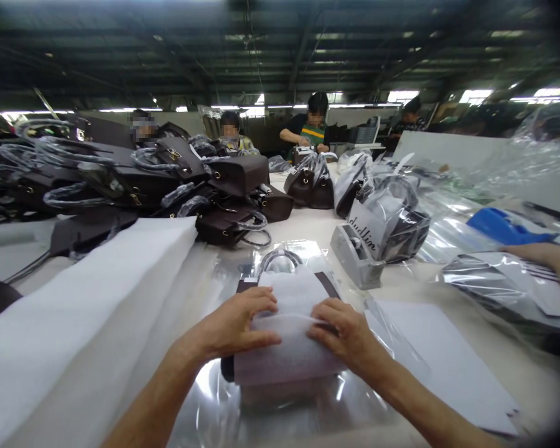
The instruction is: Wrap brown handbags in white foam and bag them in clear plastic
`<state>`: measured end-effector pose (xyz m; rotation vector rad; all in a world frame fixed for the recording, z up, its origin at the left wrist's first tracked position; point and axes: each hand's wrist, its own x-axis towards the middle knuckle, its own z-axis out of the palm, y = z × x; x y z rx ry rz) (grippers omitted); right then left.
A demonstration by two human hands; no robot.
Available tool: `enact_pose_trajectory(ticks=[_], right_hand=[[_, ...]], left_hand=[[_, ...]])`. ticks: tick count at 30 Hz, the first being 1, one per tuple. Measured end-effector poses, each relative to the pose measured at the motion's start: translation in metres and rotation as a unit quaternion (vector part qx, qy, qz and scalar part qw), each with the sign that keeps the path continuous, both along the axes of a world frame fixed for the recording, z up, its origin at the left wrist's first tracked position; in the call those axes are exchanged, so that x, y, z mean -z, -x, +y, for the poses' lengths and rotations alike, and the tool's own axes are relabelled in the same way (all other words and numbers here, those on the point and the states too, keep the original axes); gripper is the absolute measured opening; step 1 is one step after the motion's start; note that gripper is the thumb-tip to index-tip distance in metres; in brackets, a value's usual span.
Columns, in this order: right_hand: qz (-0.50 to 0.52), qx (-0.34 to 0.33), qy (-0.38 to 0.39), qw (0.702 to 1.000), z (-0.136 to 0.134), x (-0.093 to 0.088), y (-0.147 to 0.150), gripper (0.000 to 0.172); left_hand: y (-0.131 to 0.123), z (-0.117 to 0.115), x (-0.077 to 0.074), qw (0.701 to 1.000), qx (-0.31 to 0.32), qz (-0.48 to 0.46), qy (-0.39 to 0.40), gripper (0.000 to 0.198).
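Note:
A dark brown handbag (pixel 325 285) lies in front of me on clear plastic (pixel 280 417), its wrapped handles (pixel 280 256) pointing away. A thin white wrapping sheet (pixel 289 351) covers most of its front, with a fold across the middle. My left hand (pixel 240 320) grips the sheet at the left end of this fold, thumb below and fingers above. At the fold's right end, my right hand (pixel 338 326) has curled fingers closed on the sheet. The bag's dark edges show at both sides; the rest of it is hidden.
A stack of white sheets (pixel 98 292) lies left, below piled brown handbags (pixel 168 168). Beyond my bag stand a grey tape dispenser (pixel 359 255) and a plastic-wrapped bag (pixel 396 224). White paper (pixel 443 354) lies right. Another person's hand (pixel 550 258) reaches in there; several people work behind.

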<state>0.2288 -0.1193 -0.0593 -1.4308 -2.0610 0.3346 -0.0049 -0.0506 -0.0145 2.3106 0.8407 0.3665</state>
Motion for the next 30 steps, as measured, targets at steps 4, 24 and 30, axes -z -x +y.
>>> enact_pose_trajectory(ticks=[4, 24, 30], right_hand=[[0.036, 0.128, -0.085, 0.988, -0.008, 0.019, -0.002, 0.053], [-0.114, 0.084, -0.440, 0.887, -0.047, 0.060, 0.026, 0.033], [-0.083, 0.027, -0.474, 0.876, -0.022, 0.055, 0.036, 0.018]], left_hand=[[-0.002, -0.012, 0.025, 0.994, -0.078, -0.064, -0.038, 0.018], [-0.006, -0.020, 0.052, 0.969, -0.136, -0.087, -0.184, 0.016], [0.013, -0.004, 0.049, 0.984, -0.115, -0.073, -0.117, 0.019]])
